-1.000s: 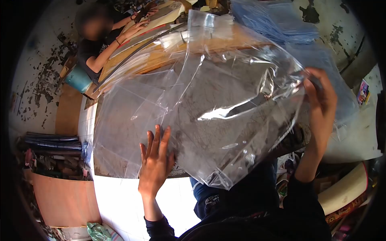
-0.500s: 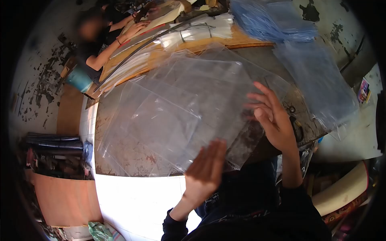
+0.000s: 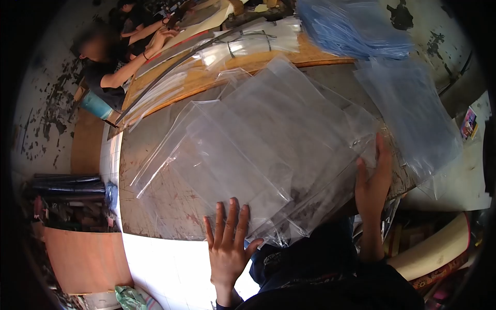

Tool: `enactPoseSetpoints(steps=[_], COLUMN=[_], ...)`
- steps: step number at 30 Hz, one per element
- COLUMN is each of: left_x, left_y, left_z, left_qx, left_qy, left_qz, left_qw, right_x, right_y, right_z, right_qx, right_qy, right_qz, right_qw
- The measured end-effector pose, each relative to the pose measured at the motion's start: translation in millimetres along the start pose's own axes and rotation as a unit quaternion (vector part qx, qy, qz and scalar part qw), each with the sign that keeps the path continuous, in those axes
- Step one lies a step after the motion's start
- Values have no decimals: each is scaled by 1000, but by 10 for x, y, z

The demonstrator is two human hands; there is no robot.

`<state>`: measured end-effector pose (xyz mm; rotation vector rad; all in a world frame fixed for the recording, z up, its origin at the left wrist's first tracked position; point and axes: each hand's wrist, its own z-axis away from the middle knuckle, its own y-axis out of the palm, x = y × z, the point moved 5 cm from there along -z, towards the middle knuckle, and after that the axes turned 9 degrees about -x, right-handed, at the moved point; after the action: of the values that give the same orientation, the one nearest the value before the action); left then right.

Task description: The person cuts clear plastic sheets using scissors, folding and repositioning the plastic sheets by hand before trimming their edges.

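Clear plastic sheets (image 3: 268,129) are spread in an overlapping, skewed pile across the middle of the scratched dark table (image 3: 147,129), their corners fanned in several directions; the near edge, crumpled and glinting, is brought right up to the person's dark clothing (image 3: 310,268); at that edge the left hand (image 3: 229,258) is laid palm down, its fingers spread well apart, with the fingertips set at the plastic and nothing clamped between them; over on the right, the right hand (image 3: 373,186) is held up against the side of the pile, its thumb and forefinger parted at the sheets' edge, the other fingers being mostly hidden.

Beyond the pile, a wooden board (image 3: 310,61) is seen along the far side; on it a banded bundle of clear plastic (image 3: 243,44) is laid, crossed by dark ties; at the far right a tall stack of bluish plastic (image 3: 356,31) is piled, and nearer, just beside the clear sheets, more bluish sheets (image 3: 413,113) are draped toward the table's right edge; at the upper left, a co-worker's hand (image 3: 164,37) is stretched over the board, though what is touched there cannot be made out; below that arm a teal bucket (image 3: 96,105) is placed; at the lower right a pale roll (image 3: 436,245) is propped.
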<state>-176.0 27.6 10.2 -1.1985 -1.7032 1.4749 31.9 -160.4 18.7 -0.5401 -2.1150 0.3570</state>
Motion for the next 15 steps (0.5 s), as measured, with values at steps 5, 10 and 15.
enactPoseSetpoints(steps=[5,10,15], left_x=[7,-5,-224], left_y=[-123,-200,-418], left_z=[-129,-181,-274], left_qx=[-57,-67,-148], left_qy=[99,188,307], left_qz=[93,88,52], left_qw=[989,976,939], right_x=[324,411,311], right_y=[-34,191,372], right_z=[-12,16,63], right_qx=[-3,235,307], right_qy=[-128,-53,210], right_qz=[251,-43,-260], right_qw=[960,970,891])
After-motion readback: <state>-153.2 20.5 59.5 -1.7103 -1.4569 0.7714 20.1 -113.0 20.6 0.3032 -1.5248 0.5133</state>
